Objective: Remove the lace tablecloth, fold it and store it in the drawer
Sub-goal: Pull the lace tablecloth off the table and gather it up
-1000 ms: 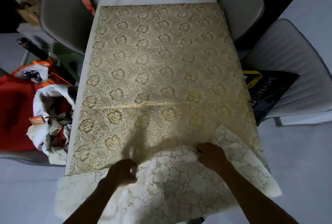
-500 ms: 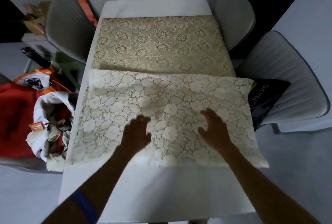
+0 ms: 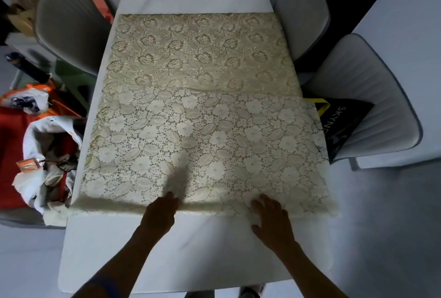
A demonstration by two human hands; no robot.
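The cream lace tablecloth (image 3: 205, 111) lies on the white table (image 3: 191, 257), its near part folded back over the middle so a paler layer covers the gold-patterned one. The fold forms the near edge. My left hand (image 3: 160, 214) rests at that fold near the middle, fingers on the lace. My right hand (image 3: 272, 221) lies flat with spread fingers on the fold further right. No drawer is in view.
Grey chairs stand at the far left (image 3: 64, 18), far right (image 3: 303, 11) and right (image 3: 367, 106); the right one carries a black bag (image 3: 343, 125). A pile of red and white cloth and bags (image 3: 40, 154) sits left of the table.
The near end of the tablecloth was lifted from the table's front edge and folded forward over the middle. Both hands then slid back toward me to the new fold.
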